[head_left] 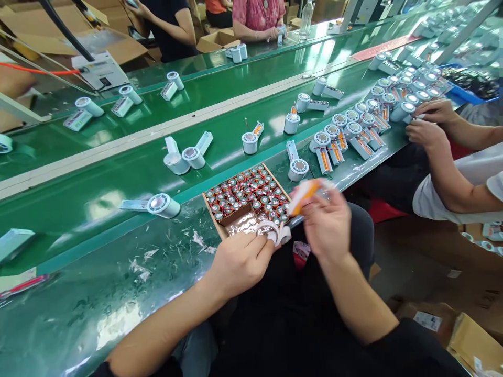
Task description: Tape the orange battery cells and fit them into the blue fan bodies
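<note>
My left hand (pixel 243 259) is closed round a roll of white tape (pixel 275 232) at the near edge of a cardboard box (pixel 220 229). Many small cylindrical cells with red wires (pixel 251 191) fill most of that box, and its near left corner holds none. Right of the box, my right hand (pixel 328 220) is raised, its fingers pinching an orange and white piece (pixel 304 196) that is blurred by motion. A white round-headed unit (pixel 297 168) lies on the bench just beyond my right hand.
A green conveyor (pixel 129 141) carries white units across the view. Many units with orange cells (pixel 340 139) cluster at the right, where a co-worker's hands (pixel 430 123) work. A red pen-like tool (pixel 25 286) lies far left. Other people sit across the line.
</note>
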`<state>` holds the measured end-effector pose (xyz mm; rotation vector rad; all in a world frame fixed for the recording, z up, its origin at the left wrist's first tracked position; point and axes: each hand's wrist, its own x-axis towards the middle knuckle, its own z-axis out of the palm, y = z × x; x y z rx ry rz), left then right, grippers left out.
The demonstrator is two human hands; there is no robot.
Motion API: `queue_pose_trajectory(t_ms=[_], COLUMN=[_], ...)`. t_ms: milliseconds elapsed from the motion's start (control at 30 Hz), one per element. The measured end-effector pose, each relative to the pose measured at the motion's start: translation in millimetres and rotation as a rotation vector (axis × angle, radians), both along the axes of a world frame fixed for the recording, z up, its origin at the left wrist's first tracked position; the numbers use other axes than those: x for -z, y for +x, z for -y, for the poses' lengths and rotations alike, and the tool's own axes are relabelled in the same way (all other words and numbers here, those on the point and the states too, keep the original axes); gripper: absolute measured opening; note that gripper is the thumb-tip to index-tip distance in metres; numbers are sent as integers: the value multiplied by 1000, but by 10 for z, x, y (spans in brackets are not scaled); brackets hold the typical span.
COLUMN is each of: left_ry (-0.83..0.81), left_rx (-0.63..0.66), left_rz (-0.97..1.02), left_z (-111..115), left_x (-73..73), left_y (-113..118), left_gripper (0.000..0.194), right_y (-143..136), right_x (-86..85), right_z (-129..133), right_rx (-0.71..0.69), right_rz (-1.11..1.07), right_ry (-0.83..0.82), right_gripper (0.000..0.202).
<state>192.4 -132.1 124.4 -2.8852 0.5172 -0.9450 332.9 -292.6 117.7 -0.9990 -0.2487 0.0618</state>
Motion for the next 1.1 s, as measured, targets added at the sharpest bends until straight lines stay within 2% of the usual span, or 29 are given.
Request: queue_pose_trajectory(t_ms=[67, 100, 167, 267, 300, 367, 433, 500, 600, 700, 800, 867, 900, 1000, 1100], left_ry=[-2, 1, -19, -161, -214, -255, -203, -110, 16, 52, 57, 42, 28, -17, -64], left_rx=[-81, -139, -188, -205, -278, -512, -736, -869, -879, -728, -486, -417, -426, -500, -491], left_rz=[-55, -86, -184, -346, -364, -344, -349, -436, -565, -628, -694, -741, -766, -811, -824], left_z=[-225, -369, -674, -1098, -1231, -1500, -1770, -1996, -2154, -2087, -1908, -1794, -1749, -1688, -1740], left_x=[7, -14, -99, -268, -313, -358, -332, -260, -153, -93, -45, -15, -4, -5, -67], left_y=[-4, 24, 162, 548, 706, 1035, 1345, 1591, 1775, 1760, 1702, 1718, 1747, 1877, 1976], left_gripper=[29, 29, 30, 45, 51, 56, 56, 59, 48, 33, 41, 45, 44, 34, 24], right_y=[368, 523, 695, 607, 528, 377, 283, 255, 286, 345, 402, 439, 460, 555, 754], right_x=[-91, -121, -126, 10, 83, 243, 394, 519, 642, 630, 411, 177, 55, -252, -384], right_z=[288, 431, 671, 898, 957, 1085, 1238, 1404, 1624, 1716, 1577, 1341, 1184, 604, -81], right_rx=[243, 305, 307, 278, 298, 357, 408, 459, 522, 586, 619, 580, 538, 284, -116], right_rz=[165, 217, 217, 95, 54, -15, -68, -96, -91, -54, 18, 75, 110, 278, 463], right_ry=[107, 157, 132, -71, -137, -240, -309, -364, -438, -451, -427, -394, -365, -306, -353], right_gripper=[36, 36, 44, 53, 53, 51, 50, 51, 50, 49, 51, 53, 55, 50, 44])
